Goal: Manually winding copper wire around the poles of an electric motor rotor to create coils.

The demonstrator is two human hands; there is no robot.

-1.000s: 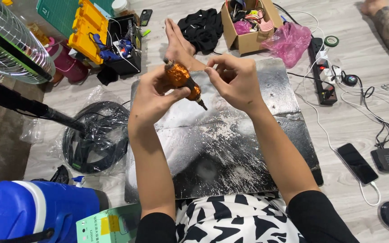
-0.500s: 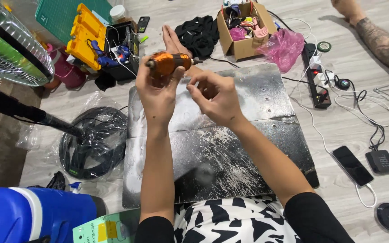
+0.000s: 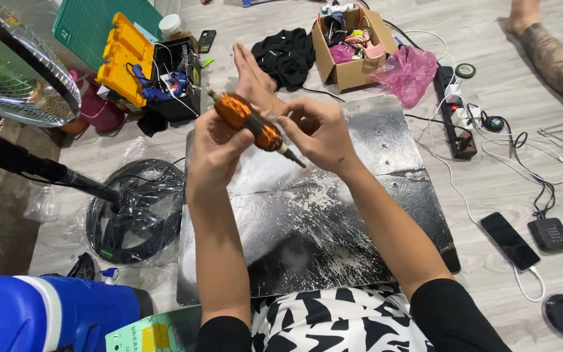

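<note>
Copper-wound motor part held over a scratched metal sheet

The motor part (image 3: 250, 121) is gripped in the left hand (image 3: 216, 151), its middle partly hidden by fingers; its shaft end is pinched by the right hand (image 3: 320, 133). The metal sheet (image 3: 333, 221) lies beneath, bare feet (image 3: 250, 73) beyond, then a cardboard box (image 3: 346, 49), its contents hard to make out.

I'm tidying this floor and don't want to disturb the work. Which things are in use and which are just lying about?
In use: copper-wound motor rotor, held by the left hand; right hand at its shaft end; scuffed metal sheet beneath.

Lying about: phone, power strip, cardboard box, pink bag, yellow toolbox, fan.
</note>
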